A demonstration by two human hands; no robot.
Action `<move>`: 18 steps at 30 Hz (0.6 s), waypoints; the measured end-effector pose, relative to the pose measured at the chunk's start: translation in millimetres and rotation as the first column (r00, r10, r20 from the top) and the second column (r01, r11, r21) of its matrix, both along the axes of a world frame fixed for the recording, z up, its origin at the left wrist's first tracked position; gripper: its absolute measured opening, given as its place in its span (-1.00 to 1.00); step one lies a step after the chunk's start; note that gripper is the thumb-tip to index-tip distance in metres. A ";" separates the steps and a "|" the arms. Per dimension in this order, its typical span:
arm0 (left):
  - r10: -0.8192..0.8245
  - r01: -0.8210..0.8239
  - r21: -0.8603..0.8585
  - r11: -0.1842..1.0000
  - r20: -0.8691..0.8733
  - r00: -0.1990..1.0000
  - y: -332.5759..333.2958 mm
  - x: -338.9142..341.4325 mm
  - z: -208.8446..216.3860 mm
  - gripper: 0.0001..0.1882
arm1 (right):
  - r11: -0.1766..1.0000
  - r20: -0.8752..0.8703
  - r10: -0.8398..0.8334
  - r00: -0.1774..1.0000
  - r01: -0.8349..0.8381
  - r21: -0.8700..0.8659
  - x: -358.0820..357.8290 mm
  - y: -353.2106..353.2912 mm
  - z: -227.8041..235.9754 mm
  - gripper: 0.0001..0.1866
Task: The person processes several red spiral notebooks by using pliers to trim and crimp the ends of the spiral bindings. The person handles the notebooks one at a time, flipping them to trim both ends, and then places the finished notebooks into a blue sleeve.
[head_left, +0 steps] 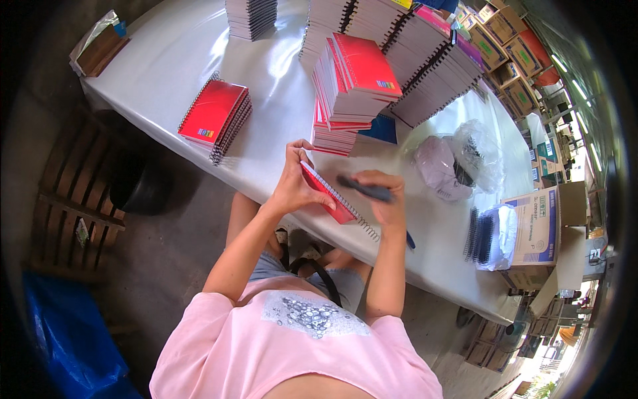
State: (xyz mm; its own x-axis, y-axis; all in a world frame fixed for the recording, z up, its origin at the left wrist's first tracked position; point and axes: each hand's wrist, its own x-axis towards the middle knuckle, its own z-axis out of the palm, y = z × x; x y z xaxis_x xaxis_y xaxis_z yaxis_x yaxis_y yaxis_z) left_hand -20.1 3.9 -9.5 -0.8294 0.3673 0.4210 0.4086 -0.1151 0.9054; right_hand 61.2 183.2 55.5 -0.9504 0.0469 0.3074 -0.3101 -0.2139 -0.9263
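Note:
My left hand (pixel 292 185) is closed round a small red notebook (pixel 343 211), tilted on its edge near the front of the table. A spiral coil (pixel 367 231) runs along its edge and sticks out past the end nearest me. My right hand (pixel 389 196) grips a dark, elongated tool (pixel 371 190), its tip close to the coil; blur and the fingers hide its exact kind. Left of my hands lies a small pile of coil-bound red notebooks (pixel 214 112). Just beyond them stands a taller stack of red-covered books (pixel 365 63), with no coils visible on them.
Tall rows of thick books with black coils (pixel 435 73) stand at the back, beside another stack (pixel 251 18). On the right are plastic bags (pixel 458 159), black coils (pixel 477 236) and an open cardboard box (pixel 531 226). A dark blue object (pixel 410 241) lies near the front edge.

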 end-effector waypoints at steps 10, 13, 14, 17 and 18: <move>-0.046 0.045 -0.057 0.997 -0.004 0.999 -0.5 0.2 -2.8 0.16 | 0.887 0.135 -0.139 0.981 0.063 0.458 -13.2 -22.2 7.4 -0.69; -0.030 0.027 -0.038 0.999 -0.088 0.996 3.1 -3.2 -1.7 0.03 | 0.631 0.146 -0.318 0.937 0.094 0.770 -8.4 -2.6 10.9 -0.64; -0.057 0.057 0.007 0.998 0.015 0.998 2.5 -2.5 -5.2 -0.06 | 0.622 0.034 -0.405 0.914 0.248 0.742 0.3 5.2 9.3 -0.65; -0.091 0.077 0.114 0.990 0.123 0.988 -12.6 2.2 -5.5 -0.41 | 0.316 -0.174 -0.684 0.708 0.503 0.805 35.1 39.9 10.0 -0.64; -0.152 0.093 0.251 0.964 0.228 0.962 -10.6 6.7 -1.0 -0.48 | 0.161 -0.203 -0.749 0.631 0.470 0.868 54.9 65.6 0.8 -0.61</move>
